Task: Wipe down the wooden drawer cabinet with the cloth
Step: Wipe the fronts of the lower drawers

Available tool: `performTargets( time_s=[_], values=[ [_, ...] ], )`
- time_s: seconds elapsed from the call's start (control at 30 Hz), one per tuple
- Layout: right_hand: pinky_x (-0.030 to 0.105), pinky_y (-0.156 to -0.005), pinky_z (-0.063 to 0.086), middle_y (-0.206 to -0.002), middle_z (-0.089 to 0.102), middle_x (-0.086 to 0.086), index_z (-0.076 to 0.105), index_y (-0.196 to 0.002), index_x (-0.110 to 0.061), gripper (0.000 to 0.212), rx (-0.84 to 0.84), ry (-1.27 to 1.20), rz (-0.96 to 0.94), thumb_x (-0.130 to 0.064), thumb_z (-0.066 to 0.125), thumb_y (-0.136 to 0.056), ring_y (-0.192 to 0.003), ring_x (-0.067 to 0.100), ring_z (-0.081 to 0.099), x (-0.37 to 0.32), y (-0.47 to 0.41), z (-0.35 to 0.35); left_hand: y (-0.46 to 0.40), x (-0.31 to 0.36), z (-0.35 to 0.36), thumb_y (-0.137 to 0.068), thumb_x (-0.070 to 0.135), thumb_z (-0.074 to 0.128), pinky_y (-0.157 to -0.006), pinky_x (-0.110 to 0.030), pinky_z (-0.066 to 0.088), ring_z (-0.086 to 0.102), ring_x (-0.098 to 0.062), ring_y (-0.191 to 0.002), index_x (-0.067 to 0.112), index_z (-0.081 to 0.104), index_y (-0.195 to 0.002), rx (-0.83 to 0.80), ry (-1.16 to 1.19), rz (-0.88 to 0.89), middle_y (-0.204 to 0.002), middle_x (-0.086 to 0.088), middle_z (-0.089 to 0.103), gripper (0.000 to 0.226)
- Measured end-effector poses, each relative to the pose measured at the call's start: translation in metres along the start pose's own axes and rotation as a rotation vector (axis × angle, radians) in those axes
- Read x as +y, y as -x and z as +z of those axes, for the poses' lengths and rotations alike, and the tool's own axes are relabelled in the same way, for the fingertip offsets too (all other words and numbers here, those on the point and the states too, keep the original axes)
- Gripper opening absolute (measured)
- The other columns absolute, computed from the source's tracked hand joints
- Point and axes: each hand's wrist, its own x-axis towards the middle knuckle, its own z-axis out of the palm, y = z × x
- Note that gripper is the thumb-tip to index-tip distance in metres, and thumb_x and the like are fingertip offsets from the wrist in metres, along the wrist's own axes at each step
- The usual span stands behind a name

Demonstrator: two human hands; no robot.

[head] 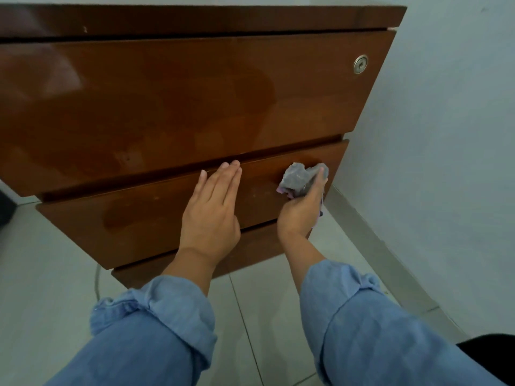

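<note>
The right hand [299, 210] grips a crumpled grey cloth [301, 178], fingers curled round it, against the wooden cabinet's [167, 101] closed middle drawer [133, 218]. The left hand [211, 215] lies flat there, fingers pressed together.

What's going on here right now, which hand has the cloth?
A person is wiping a wooden drawer cabinet. The right hand grips a bunched grey cloth against the right end of the middle drawer front. The left hand lies flat on the same drawer front, fingers straight, near its top edge. The top drawer has a round lock.
</note>
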Motion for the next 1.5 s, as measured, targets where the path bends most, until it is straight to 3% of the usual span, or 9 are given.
performTargets(
  time_s=[0.1,0.27,0.43,0.67,0.8,0.93,1.17,1.27,1.5],
  values=[
    [0.023,-0.081,0.041,-0.132,0.052,0.006,0.036,-0.137,-0.022,0.047,0.106,-0.205,0.194,-0.012,0.047,-0.092,-0.112,0.022,0.055,-0.005,-0.012,-0.008,0.001,-0.001,-0.002,-0.075,0.014,0.059,-0.119,-0.039,0.015,0.027,-0.022,-0.143,0.007,0.026,-0.149,-0.027,-0.028,0.004,-0.155,-0.007,0.029,0.081],
    [0.023,-0.086,0.041,-0.124,0.061,0.0,0.051,-0.126,-0.023,0.036,0.185,-0.261,0.257,-0.018,0.053,-0.091,-0.113,0.018,0.057,-0.006,-0.033,-0.008,0.0,-0.001,-0.005,-0.076,0.014,0.058,-0.119,-0.039,0.014,0.025,-0.022,-0.144,0.007,0.024,-0.149,-0.037,-0.022,0.007,-0.156,-0.007,0.028,0.081],
    [0.013,-0.079,0.037,-0.119,0.052,0.008,0.051,-0.125,-0.015,0.041,0.148,-0.222,-0.029,0.0,0.052,-0.087,-0.105,0.013,0.052,-0.022,-0.009,0.002,0.002,-0.006,-0.005,-0.075,0.011,0.059,-0.118,-0.038,0.012,0.027,-0.022,-0.143,0.006,0.027,-0.148,-0.03,-0.029,0.029,-0.155,-0.008,0.03,0.081],
    [0.036,-0.075,0.047,-0.1,0.054,0.01,0.059,-0.112,-0.012,0.048,-0.027,0.019,-0.296,0.012,0.052,-0.072,-0.091,0.029,0.053,0.007,0.035,0.012,0.002,-0.007,-0.005,-0.073,0.006,0.057,-0.118,-0.04,0.018,0.029,-0.023,-0.142,0.004,0.031,-0.146,-0.011,0.018,0.049,-0.154,-0.008,0.032,0.078],
    [0.038,-0.07,0.049,-0.097,0.056,0.007,0.062,-0.104,-0.015,0.045,-0.175,0.143,-0.324,0.012,0.053,-0.07,-0.09,0.031,0.054,0.036,0.048,0.017,0.001,-0.001,-0.003,-0.073,0.015,0.054,-0.118,-0.038,0.016,0.026,-0.021,-0.143,0.005,0.03,-0.147,-0.007,0.056,0.015,-0.154,-0.007,0.031,0.079],
    [0.027,-0.076,0.045,-0.107,0.057,0.012,0.062,-0.109,-0.009,0.04,-0.293,0.122,-0.159,0.012,0.053,-0.076,-0.094,0.032,0.058,0.063,0.046,0.011,0.002,-0.003,-0.003,-0.071,0.025,0.04,-0.119,-0.038,0.015,0.025,-0.02,-0.144,0.006,0.029,-0.148,0.01,0.049,0.029,-0.155,-0.006,0.028,0.08],
    [-0.007,-0.085,0.021,-0.129,0.049,0.018,0.044,-0.133,-0.003,0.048,0.095,-0.16,-0.003,0.005,0.051,-0.086,-0.118,0.023,0.048,0.012,-0.014,-0.017,0.003,-0.004,-0.004,-0.074,0.022,0.044,-0.119,-0.038,0.015,0.024,-0.021,-0.144,0.007,0.028,-0.149,0.017,0.059,0.044,-0.155,-0.006,0.028,0.078],
    [0.002,-0.083,0.027,-0.122,0.051,0.013,0.049,-0.131,-0.009,0.046,0.119,-0.16,-0.077,0.003,0.053,-0.087,-0.108,0.011,0.049,-0.014,-0.025,-0.018,0.004,-0.011,-0.005,-0.079,0.017,0.046,-0.12,-0.039,0.014,0.021,-0.021,-0.145,0.008,0.025,-0.149,0.009,0.039,0.088,-0.157,-0.007,0.026,0.075],
    [0.031,-0.074,0.049,-0.102,0.057,0.009,0.061,-0.119,-0.013,0.044,-0.025,-0.084,-0.395,0.005,0.053,-0.079,-0.089,0.026,0.059,-0.014,0.047,0.012,0.036,-0.051,-0.01,-0.075,0.016,0.044,-0.12,-0.045,0.01,0.024,-0.024,-0.143,0.005,0.028,-0.148,0.065,-0.048,-0.056,-0.153,-0.011,0.031,0.075]
  ],
)
